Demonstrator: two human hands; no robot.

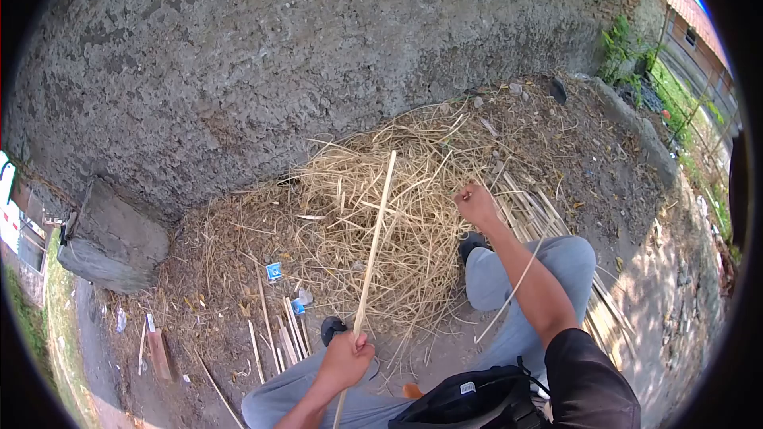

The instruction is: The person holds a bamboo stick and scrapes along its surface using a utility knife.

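Note:
My left hand (347, 360) is closed around a long, pale bamboo strip (377, 246). The strip stands up at a slant, its upper end over the shavings and its lower end passing below my fist. My right hand (477, 205) is a closed fist held out above the right side of the heap; what is in it, if anything, I cannot make out. Beneath both hands lies a big heap of curled, straw-coloured shavings (413, 246). A thin, narrow sliver (494, 322) shows close to my right forearm, slanting across my leg.
A rough grey wall (318, 48) rises behind the heap. More bamboo strips (528, 214) lie at right beside my leg, and several short strips (294, 330) at left. A concrete block (119, 238) stands by the wall. A black bag (469, 401) is at my lap.

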